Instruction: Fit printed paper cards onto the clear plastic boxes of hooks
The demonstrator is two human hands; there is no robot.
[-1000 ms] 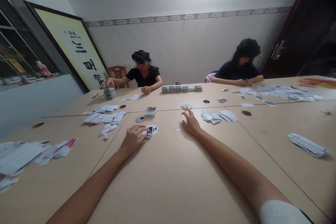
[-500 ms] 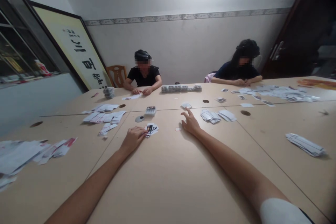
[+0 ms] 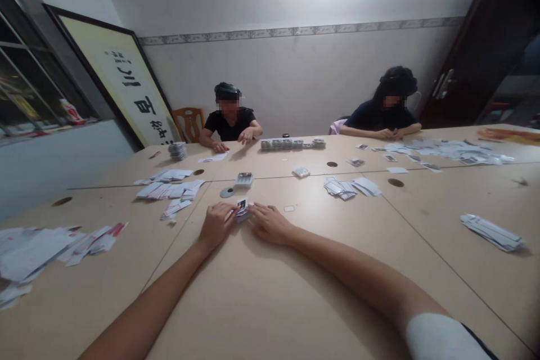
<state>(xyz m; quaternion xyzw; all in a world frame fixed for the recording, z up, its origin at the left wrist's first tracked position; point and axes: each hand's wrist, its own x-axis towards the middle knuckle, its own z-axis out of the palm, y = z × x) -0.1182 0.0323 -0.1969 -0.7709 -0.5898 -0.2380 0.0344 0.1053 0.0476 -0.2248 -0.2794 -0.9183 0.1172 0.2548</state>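
Note:
Small picture cards (image 3: 242,204) sit between my two hands at the middle of the table. My left hand (image 3: 217,223) pinches their left side, fingers bent and thumb close in. From the right, my right hand (image 3: 270,224) has its fingertips closed on the other edge of the same cards; part of the bunch is hidden by the fingers. Just beyond them stands a neat stack of cards (image 3: 243,180), with a grey disc (image 3: 226,193) beside it. A small red-edged label (image 3: 289,208) lies to the right of my right hand.
Loose white slips (image 3: 171,189) lie left, and larger papers (image 3: 36,253) nearer me. A clear-wrapped packet (image 3: 301,171), white card bundles (image 3: 343,187) and a long bundle (image 3: 491,232) lie rightward. Card stacks (image 3: 291,144) line the far side, where two people sit.
My right hand has come left from near the clear packet to the cards. The fanned cards are now gathered closer together. A person opposite has lifted one hand.

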